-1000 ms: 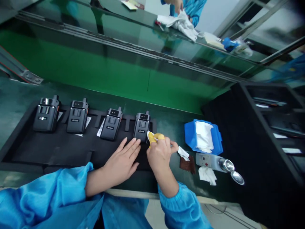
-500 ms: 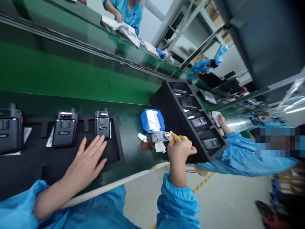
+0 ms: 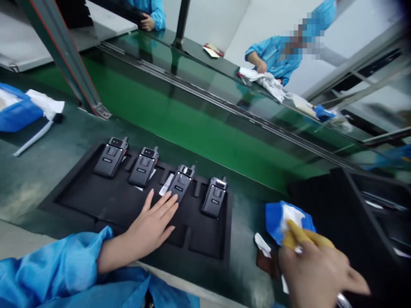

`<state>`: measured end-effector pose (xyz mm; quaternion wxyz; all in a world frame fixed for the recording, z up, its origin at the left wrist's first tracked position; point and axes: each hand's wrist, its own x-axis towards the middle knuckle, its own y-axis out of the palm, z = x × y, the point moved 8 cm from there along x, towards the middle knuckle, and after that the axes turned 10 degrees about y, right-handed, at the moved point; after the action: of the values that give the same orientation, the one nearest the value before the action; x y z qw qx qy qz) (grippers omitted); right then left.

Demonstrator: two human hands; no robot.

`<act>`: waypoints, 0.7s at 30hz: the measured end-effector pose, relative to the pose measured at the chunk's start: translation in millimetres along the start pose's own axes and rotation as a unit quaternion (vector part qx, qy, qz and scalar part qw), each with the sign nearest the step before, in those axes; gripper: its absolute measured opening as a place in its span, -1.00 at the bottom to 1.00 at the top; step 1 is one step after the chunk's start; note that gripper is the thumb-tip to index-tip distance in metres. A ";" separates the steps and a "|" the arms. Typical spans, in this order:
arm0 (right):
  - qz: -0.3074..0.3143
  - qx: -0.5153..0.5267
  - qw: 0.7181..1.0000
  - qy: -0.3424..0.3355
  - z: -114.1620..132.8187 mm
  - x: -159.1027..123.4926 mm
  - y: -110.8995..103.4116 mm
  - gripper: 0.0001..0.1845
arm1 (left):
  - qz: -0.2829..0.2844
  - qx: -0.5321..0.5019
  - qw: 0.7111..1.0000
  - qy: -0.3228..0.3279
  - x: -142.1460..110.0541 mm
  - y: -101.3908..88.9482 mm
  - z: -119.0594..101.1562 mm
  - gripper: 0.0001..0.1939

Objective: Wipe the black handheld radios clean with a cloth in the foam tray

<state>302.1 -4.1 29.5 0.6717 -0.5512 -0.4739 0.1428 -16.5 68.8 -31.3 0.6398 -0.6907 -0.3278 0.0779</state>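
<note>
Several black handheld radios lie face down in a black foam tray [image 3: 105,205]. My left hand [image 3: 149,226] is spread flat, its fingertips at the lower end of the third radio [image 3: 182,184] from the left. Another radio [image 3: 214,197] lies just right of that hand. My right hand [image 3: 313,265] wears yellow finger covers and is blurred by motion. Its fingers are pinched on what looks like a small white wipe [image 3: 285,224], in front of a blue box [image 3: 272,218] of white wipes. A folded white scrap [image 3: 262,244] and a brown piece [image 3: 266,263] lie beside it.
A tall stack of black foam trays [image 3: 349,201] stands at the right. At the left are another blue box [image 3: 22,113] and a slanted metal post [image 3: 69,64]. Across the green divider [image 3: 192,119], a person in blue [image 3: 272,53] handles white cloth; another person's hand [image 3: 148,22] shows.
My view has swung left, showing the whole tray. My right hand has left the bottle and is at the blue box. My left hand has shifted from the rightmost radio to the one beside it.
</note>
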 end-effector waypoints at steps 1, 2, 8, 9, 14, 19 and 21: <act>-0.050 0.015 0.998 -0.046 39.4 -1.0 -8.7 -0.76 | 0.001 0.000 1.000 -0.001 -0.4 0.3 1.0 -0.60; -0.076 0.042 0.991 -0.105 81.4 -4.4 -13.5 -0.76 | 0.004 0.000 1.000 0.001 -0.2 0.9 1.1 -0.60; -0.063 0.178 0.941 -0.280 242.0 -21.9 -8.2 -0.71 | 0.027 -0.010 1.000 0.011 1.6 3.3 0.9 -0.58; -0.057 0.180 0.937 -0.294 252.4 -22.9 -5.1 -0.69 | 0.029 -0.014 0.999 0.011 1.4 3.6 1.4 -0.58; -0.031 0.157 0.929 -0.332 263.0 -25.0 7.1 -0.71 | 0.023 -0.029 0.999 0.008 1.7 3.9 3.2 -0.58; -0.026 0.143 0.935 -0.323 256.3 -28.6 8.2 -0.72 | 0.022 -0.037 0.999 0.016 3.2 2.7 3.1 -0.59; -0.027 0.157 0.930 -0.330 260.7 -30.7 7.2 -0.73 | 0.024 -0.039 0.999 0.017 3.4 3.2 3.2 -0.59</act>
<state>81.8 134.3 -6.3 0.5588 -0.3477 -0.6551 0.3710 -14.4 73.5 -33.7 0.6155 -0.7243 -0.3030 0.0689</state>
